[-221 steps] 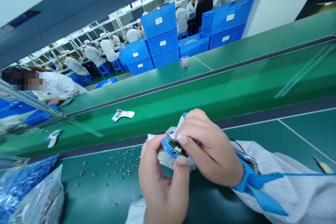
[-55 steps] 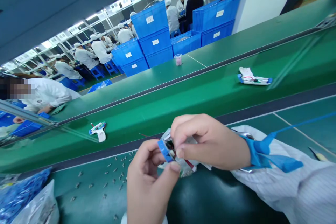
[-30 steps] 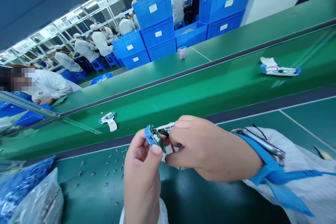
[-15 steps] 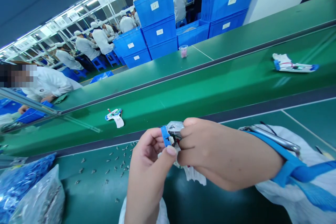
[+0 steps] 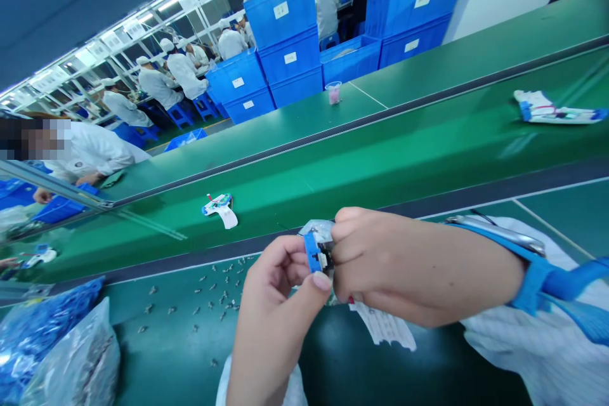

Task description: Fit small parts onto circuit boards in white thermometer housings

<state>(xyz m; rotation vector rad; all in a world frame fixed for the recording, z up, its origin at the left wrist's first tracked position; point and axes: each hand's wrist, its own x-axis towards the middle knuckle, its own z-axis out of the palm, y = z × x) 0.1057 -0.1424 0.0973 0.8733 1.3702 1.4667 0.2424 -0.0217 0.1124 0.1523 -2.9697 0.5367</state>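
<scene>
Near the bench's far edge, both hands meet around a small electronic assembly with a blue plastic end piece [image 5: 313, 254]. My left hand [image 5: 278, 298] pinches that blue end between thumb and fingers. From the other side, my right hand [image 5: 380, 260] is closed on the assembly, its fingertips curled out of sight and covering most of it. A dark and white connector shows between the hands. Clear plastic [image 5: 318, 227] pokes up behind the fingers. Below my right hand hangs a white strip with a ragged end [image 5: 385, 325].
Small metal pieces [image 5: 223, 297] lie scattered left of my hands, beside bags of blue parts [image 5: 52, 320] and metal parts [image 5: 80, 361]. Similar assemblies [image 5: 221, 208] ride the green belt [image 5: 295, 193]. Beyond stand a cup [image 5: 333, 95] and blue bins [image 5: 290, 57]. A co-worker [image 5: 90, 146] sits left.
The assemblies on the belt have moved right, and another has appeared at the left edge beside a co-worker's hand. My hands have shifted slightly right with the held assembly; more white strip shows.
</scene>
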